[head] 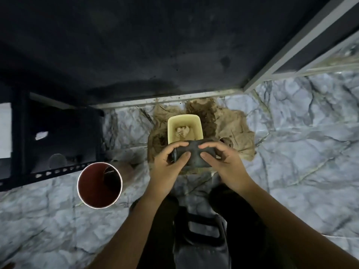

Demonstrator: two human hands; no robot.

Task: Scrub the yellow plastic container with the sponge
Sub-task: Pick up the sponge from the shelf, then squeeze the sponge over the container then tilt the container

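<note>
Both hands, left hand (pixel 171 160) and right hand (pixel 219 158), curl fingers round a dark sponge (pixel 191 152) mid-frame, just below the yellow container (pixel 184 121); residue inside, scrubbing apparently not begun.
</note>
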